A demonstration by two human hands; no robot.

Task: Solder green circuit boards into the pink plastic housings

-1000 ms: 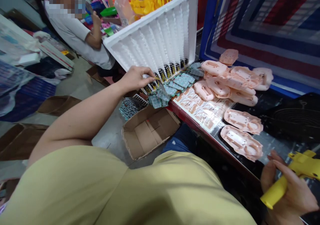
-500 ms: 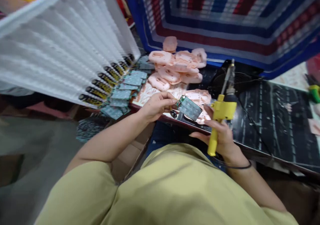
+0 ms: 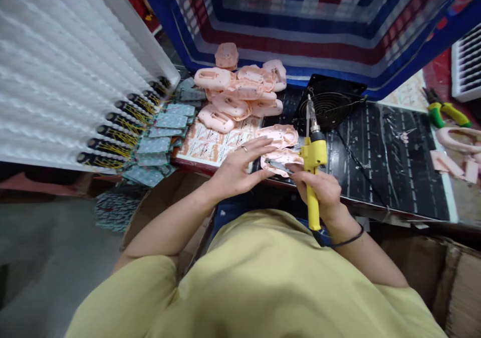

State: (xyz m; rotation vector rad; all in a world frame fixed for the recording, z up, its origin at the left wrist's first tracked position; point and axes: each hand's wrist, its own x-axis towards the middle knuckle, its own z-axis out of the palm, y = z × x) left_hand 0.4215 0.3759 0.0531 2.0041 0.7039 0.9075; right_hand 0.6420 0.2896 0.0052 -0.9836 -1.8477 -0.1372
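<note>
My right hand (image 3: 323,190) is closed around a yellow soldering gun (image 3: 314,155), its metal tip pointing up and away from me. The fingertips of that hand also reach a pink plastic shell half (image 3: 267,163) at the table's front edge. Inside this shell lies a greenish circuit board (image 3: 277,167), partly hidden by the fingers. My left hand (image 3: 240,170), wearing a ring, is at the shell's left side with fingers stretched and thumb apart. Whether it presses on the shell I cannot tell. Just behind sits another pink shell half (image 3: 280,135), open side up.
Several pink shells (image 3: 233,106) are piled before a striped blue crate (image 3: 263,39). Stacked circuit boards (image 3: 171,120) lie left, wired to black round parts (image 3: 108,132) along a white ribbed tray (image 3: 75,67). A black fan (image 3: 330,108) and green-yellow pliers (image 3: 447,110) are at right.
The circuit board, held up between my hands before, is now down in the pink shell. My left fingers have let go and spread. The view has shifted right.
</note>
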